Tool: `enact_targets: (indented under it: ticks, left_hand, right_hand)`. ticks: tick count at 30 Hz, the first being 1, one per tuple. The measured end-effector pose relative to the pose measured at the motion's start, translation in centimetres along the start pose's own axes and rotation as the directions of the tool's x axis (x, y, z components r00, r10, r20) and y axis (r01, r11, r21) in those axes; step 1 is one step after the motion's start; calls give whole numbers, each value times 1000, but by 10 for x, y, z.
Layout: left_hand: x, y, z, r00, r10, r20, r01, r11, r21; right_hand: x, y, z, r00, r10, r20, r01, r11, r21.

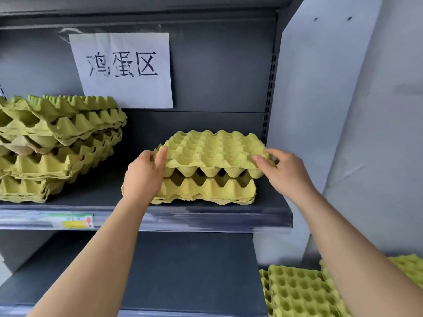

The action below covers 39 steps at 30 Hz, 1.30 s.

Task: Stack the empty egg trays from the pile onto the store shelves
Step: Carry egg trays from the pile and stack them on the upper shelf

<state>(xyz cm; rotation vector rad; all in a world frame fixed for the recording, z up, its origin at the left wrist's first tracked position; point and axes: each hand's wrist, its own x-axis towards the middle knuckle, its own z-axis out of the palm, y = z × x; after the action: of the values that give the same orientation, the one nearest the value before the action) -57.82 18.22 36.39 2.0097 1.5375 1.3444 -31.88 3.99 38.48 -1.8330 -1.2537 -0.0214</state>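
Both forearms are reaching forward and up from the lower frame edge, bare and nearly straight, converging on the right half of the dark grey metal shelf (272,203). The left hand (143,177) is gripping the left edge of the yellow-green moulded-pulp egg tray (212,152), thumb lying across the top of the rim and the other fingers curled round the side, mostly hidden. The right hand (286,172) is pinching the tray's near right corner, thumb pressing on the upper surface, fingers wrapping over the right edge, wrist bent slightly inward. This tray is lying level, cups up, on top of a short stack of matching egg trays (206,191) on the shelf; its cup bottoms are meeting the peaks below, not nested, with dark gaps showing between them. Whether its weight is fully down is unclear. To the left, well apart on the same shelf, a taller, untidy stack of green pulp trays (57,145) is leaning unevenly. A white paper sign with black handwritten characters (123,69) is hanging on the back panel. At lower right, beside the lower grey shelf (183,271), the loose pile of yellow-green trays (297,291) is lying.
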Motion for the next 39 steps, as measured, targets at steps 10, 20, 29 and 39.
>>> enact_targets:
  ticks: [10,20,29,39]
  left_hand:
    - [-9,-18,-9,998,-16,-66,22,994,104]
    - [-25,-7,-20,991,114,-72,-98,977,189]
    - [-101,64,21,892,446,-67,-435,890,136]
    - [-226,161,156,795,603,63,-604,797,2]
  right_hand:
    - [-7,-8,22,998,-22,57,24,999,-38]
    - [-13,-11,11,996,-52,74,64,984,-165]
    - [-63,32,-44,996,-91,13,91,971,-223]
    - [-115,198,-140,993,120,21,-106,934,-341]
